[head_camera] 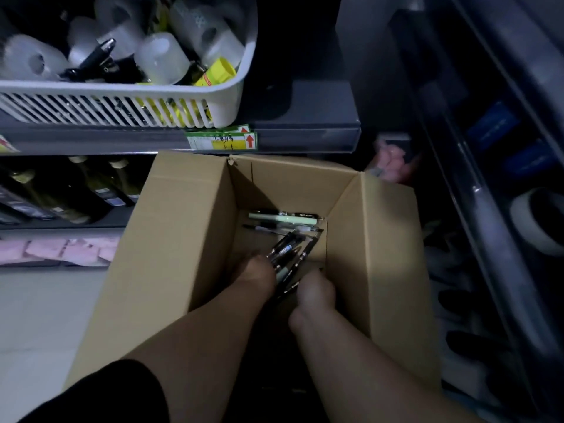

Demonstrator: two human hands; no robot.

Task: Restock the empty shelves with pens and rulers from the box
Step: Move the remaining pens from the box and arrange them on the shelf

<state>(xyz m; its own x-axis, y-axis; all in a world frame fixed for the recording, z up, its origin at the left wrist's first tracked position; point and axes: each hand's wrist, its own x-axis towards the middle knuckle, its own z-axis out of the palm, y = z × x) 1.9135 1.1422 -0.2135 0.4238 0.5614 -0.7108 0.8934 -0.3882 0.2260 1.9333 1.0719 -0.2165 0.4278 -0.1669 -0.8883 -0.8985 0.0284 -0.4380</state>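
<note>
Both of your hands are deep in the cardboard box (pixel 183 239): your left hand (pixel 256 277) curls around a bundle of dark pens (pixel 288 248), and your right hand (pixel 316 290) curls around its near end. Several loose pens (pixel 283 215) lie on the box floor against the far wall.

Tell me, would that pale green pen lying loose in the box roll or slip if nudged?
The pale green pen looks round and smooth: probably rolls, maybe slips. Slim and straight, it is likely light and stiff.
</note>
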